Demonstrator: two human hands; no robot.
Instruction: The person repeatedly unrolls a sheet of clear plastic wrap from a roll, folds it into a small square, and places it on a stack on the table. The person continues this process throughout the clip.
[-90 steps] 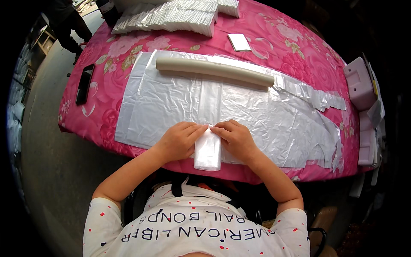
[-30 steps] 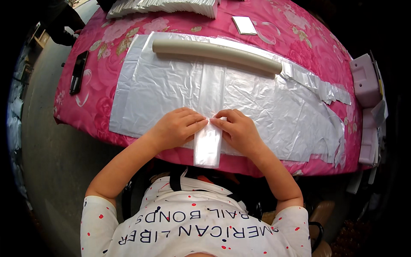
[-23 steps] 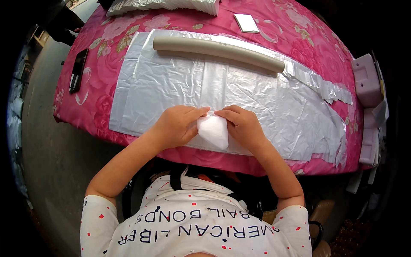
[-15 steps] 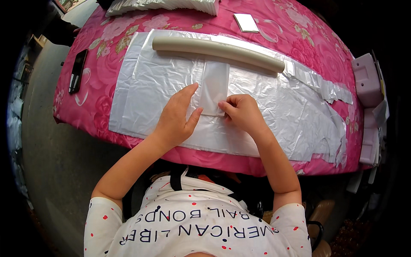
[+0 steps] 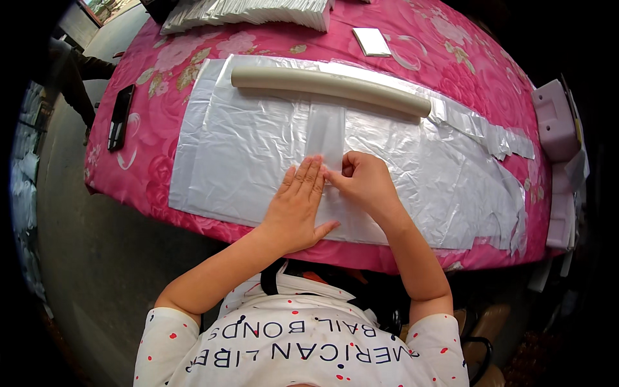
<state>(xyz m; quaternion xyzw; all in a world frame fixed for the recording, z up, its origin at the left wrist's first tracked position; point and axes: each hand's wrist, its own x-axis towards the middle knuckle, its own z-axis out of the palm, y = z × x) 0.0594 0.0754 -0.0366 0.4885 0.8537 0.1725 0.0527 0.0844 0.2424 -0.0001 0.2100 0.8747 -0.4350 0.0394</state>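
Note:
A narrow, milky plastic strip (image 5: 327,132) lies across a wide, wrinkled silvery plastic sheet (image 5: 242,151). My left hand (image 5: 295,213) rests flat on the sheet, fingers stretched out, with the fingertips at the strip's near end. Close beside it, my right hand (image 5: 369,186) pinches the strip's near right corner between thumb and bent fingers. Beyond both hands a long beige tube (image 5: 329,89) lies over the sheet and across the far end of the strip. The corner under my right fingertips is partly hidden.
A pink flowered cloth (image 5: 151,122) covers the table. On it are a black phone (image 5: 120,117) at left, a small white packet (image 5: 371,42) and a stack of folded white pieces (image 5: 248,14) at the back. Pale pink containers (image 5: 556,120) stand at the right edge. Someone's dark-clothed leg (image 5: 76,87) shows at far left.
My left hand has come down and to the right, from hovering beside the strip to lying flat at its near end. The right hand stays at the strip's corner.

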